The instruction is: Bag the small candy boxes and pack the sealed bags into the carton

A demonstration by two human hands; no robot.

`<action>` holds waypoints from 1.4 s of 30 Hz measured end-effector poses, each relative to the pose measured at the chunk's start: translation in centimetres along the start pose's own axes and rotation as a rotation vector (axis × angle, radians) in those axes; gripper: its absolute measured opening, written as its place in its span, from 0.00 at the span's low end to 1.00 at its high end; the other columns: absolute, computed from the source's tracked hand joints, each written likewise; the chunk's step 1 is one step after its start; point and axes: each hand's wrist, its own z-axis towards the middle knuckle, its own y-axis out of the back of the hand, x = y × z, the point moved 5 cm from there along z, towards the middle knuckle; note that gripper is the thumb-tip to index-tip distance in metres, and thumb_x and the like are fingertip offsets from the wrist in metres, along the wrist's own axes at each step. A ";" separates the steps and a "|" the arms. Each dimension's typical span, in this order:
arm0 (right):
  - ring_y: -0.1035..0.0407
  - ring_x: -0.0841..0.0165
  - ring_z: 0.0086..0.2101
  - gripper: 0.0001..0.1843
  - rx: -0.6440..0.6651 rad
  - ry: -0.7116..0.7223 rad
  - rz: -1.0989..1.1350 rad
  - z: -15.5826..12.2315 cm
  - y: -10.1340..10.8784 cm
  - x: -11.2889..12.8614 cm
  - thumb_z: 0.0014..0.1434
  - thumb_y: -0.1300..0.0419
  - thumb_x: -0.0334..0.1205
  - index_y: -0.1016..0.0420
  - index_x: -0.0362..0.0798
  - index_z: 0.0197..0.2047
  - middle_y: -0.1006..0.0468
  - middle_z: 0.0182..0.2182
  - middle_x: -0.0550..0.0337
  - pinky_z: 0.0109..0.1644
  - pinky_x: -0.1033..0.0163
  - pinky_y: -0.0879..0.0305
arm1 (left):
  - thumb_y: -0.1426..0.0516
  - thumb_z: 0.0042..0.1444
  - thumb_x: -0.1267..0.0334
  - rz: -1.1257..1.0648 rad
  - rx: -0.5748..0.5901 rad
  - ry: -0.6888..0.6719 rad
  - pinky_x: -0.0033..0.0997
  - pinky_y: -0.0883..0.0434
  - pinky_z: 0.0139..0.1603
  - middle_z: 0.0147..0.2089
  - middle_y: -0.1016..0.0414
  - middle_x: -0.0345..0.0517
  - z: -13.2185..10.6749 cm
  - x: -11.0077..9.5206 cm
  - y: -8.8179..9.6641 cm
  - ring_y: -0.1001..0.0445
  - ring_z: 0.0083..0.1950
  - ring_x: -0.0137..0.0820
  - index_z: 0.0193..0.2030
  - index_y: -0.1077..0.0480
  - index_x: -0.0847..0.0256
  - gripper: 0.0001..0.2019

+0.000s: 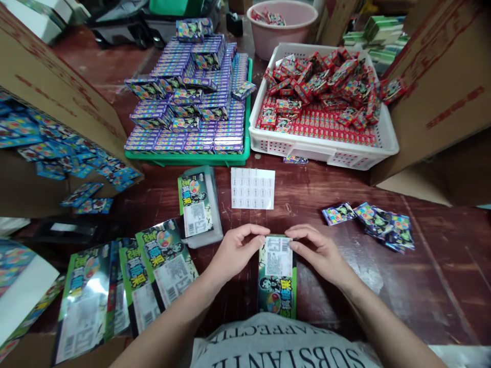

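Green-black pack (276, 281), held at its far end.
My left hand (243, 250) and my right hand (317, 253) each pinch one corner with thumb and fingers; the pack is close before my shirt (276, 342), sticker sheet (253, 189) beyond.

Cardboard cartons (437, 102), a white crate (284, 145) of small boxes (288, 106) and a label sheet (252, 188) suggest a packing workshop.

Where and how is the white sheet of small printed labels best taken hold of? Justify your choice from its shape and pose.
Probably by the corner nearest the person on the right side, pinched between thumb and fingertip, with the right hand coming from the right. The white sheet looks thin and flat, so an edge should lift most easily, and a stack topped by a printed pack sits close on its left.
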 end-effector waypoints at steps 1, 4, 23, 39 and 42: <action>0.26 0.62 0.50 0.11 0.026 0.004 -0.033 0.1 0.1 0.4 0.65 0.37 0.45 0.22 0.57 0.50 0.21 0.49 0.57 0.58 0.51 0.30 | 0.40 0.61 0.59 0.010 0.011 0.000 0.43 0.26 0.55 0.49 0.19 0.48 -0.1 -0.3 0.0 0.21 0.50 0.36 0.43 0.23 0.59 0.09; 0.25 0.62 0.48 0.07 0.073 -0.028 -0.020 0.5 0.2 1.8 0.64 0.36 0.45 0.19 0.54 0.42 0.19 0.47 0.57 0.56 0.53 0.30 | 0.39 0.60 0.58 0.047 0.026 -0.023 0.39 0.26 0.52 0.49 0.19 0.48 -0.3 -1.2 -0.1 0.21 0.49 0.36 0.38 0.22 0.60 0.08; 0.24 0.59 0.48 0.13 0.263 -0.139 -0.067 3.3 1.3 1.5 0.64 0.37 0.52 0.15 0.55 0.39 0.18 0.50 0.55 0.54 0.51 0.30 | 0.34 0.55 0.62 0.107 0.097 -0.033 0.36 0.26 0.49 0.43 0.17 0.45 0.6 -1.2 0.1 0.20 0.44 0.34 0.38 0.20 0.60 0.05; 0.33 0.58 0.41 0.05 0.105 0.340 -0.882 22.8 -2.2 1.3 0.64 0.37 0.42 0.19 0.53 0.39 0.21 0.37 0.56 0.48 0.53 0.43 | 0.33 0.53 0.63 0.130 0.042 0.010 0.36 0.26 0.52 0.43 0.17 0.46 2.3 0.8 0.7 0.19 0.46 0.36 0.36 0.20 0.59 0.04; 0.34 0.58 0.43 0.08 0.159 0.397 -0.912 21.0 -2.3 1.2 0.67 0.40 0.43 0.20 0.52 0.40 0.21 0.38 0.55 0.50 0.51 0.46 | 0.34 0.52 0.68 0.272 -0.056 -0.052 0.39 0.32 0.61 0.55 0.22 0.49 3.1 0.9 0.6 0.23 0.56 0.38 0.31 0.20 0.57 0.02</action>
